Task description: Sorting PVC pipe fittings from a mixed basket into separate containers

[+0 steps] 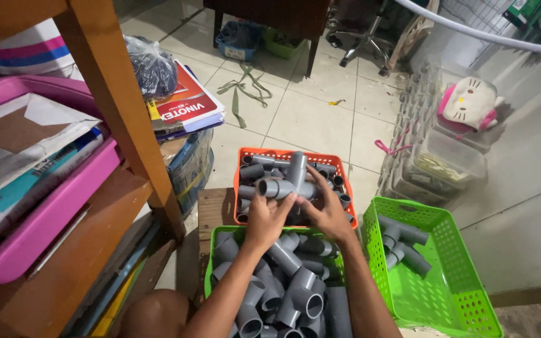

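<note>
Both your hands hold one grey pipe fitting over the orange basket.

Your left hand (269, 216) grips the pipe fitting (286, 181) from 7 o'clock, fingers curled around its side branch. Your right hand (328, 211) grips it from 4 o'clock, fingers wrapped at the junction below the upright branch. The fitting is multi-armed, one arm pointing to 12 o'clock, another to 9 o'clock. It sits above the orange basket (243, 156), which is filled with similar grey fittings. At 6 o'clock from your hands, under your forearms, a green basket (208, 269) holds a heap of grey fittings. At 4 o'clock, a second green basket (452, 288) holds a few fittings at its far end. At 9 o'clock stands a wooden shelf (126, 119) with a pink tray (45, 219) of papers. At 2 o'clock, clear plastic bins (452, 163) stand against the wall.
</note>
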